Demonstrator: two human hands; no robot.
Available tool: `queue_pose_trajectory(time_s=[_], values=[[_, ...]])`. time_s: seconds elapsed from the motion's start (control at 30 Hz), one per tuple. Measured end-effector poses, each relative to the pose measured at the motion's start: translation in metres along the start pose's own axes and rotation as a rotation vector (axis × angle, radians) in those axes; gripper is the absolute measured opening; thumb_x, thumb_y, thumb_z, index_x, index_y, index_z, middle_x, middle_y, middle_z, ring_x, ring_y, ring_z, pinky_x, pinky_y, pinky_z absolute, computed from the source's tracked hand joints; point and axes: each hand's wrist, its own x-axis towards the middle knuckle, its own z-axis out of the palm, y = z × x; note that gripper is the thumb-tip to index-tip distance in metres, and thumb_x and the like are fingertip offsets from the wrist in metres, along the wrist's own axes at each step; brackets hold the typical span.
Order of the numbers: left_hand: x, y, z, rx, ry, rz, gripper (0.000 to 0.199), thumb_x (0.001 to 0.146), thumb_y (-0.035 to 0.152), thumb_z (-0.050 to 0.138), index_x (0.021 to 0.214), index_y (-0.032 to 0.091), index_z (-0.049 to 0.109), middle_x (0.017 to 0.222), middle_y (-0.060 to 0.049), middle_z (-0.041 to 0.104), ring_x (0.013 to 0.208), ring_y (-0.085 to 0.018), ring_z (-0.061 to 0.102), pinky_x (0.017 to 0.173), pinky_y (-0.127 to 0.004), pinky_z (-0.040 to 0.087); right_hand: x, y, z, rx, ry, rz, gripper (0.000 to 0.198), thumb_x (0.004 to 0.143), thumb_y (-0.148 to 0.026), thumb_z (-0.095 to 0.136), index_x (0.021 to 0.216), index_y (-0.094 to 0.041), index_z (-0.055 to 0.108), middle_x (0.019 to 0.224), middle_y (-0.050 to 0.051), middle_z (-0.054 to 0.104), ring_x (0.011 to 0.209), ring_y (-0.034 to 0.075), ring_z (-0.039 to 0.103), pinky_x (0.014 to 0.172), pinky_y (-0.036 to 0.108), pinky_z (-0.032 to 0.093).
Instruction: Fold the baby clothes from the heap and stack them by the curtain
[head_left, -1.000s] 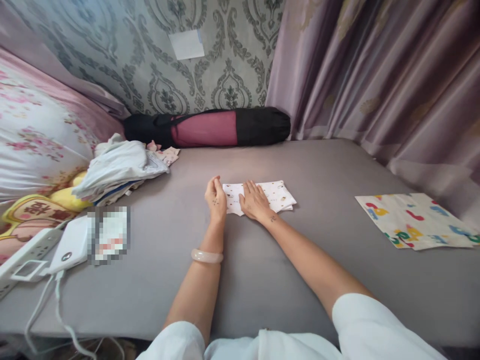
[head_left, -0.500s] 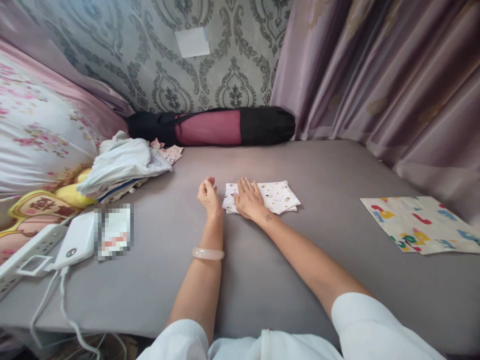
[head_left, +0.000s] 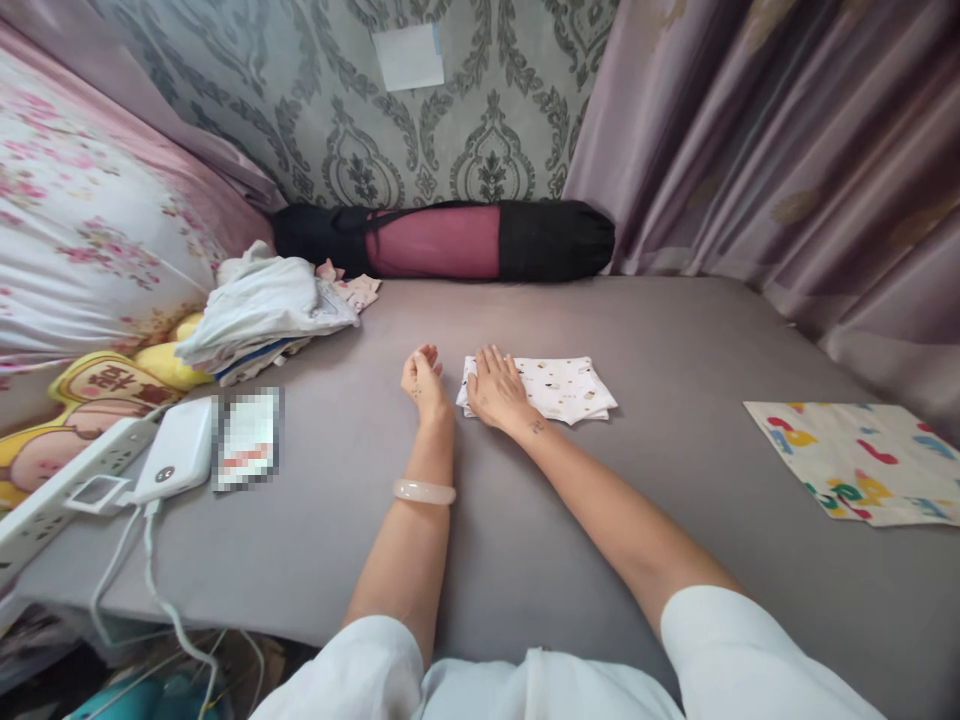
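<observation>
In the centre of the frame, we rest our right hand (head_left: 497,388) flat on the left part of a folded cloth (head_left: 566,385). Our left hand (head_left: 425,383) curls just beside its left edge; whether it pinches anything, we cannot tell. Clothes (head_left: 270,300) lie piled at upper left.

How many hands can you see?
2. The left hand is to the left of the printed white cloth, with a gap between them. The right hand lies on that cloth. Neither is hidden.
</observation>
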Motion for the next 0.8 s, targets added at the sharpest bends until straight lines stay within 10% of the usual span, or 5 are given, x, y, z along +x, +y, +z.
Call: queue_pose_trajectory(time_s=[0.8], values=[[0.008, 0.003, -0.003, -0.090, 0.068, 0.055, 0.025, 0.094, 0.029, 0.043, 0.093, 0.014, 0.062, 0.106, -0.014, 0.070, 0.100, -0.018, 0.068, 0.087, -0.032, 0.051, 0.008, -0.020, 0.027, 0.034, -0.011, -0.004, 0.062, 0.099, -0.034, 0.029, 0.148, 0.003, 0.031, 0.157, 0.019, 0.028, 0.147, 0.027, 0.019, 0.119, 0.040, 0.009]])
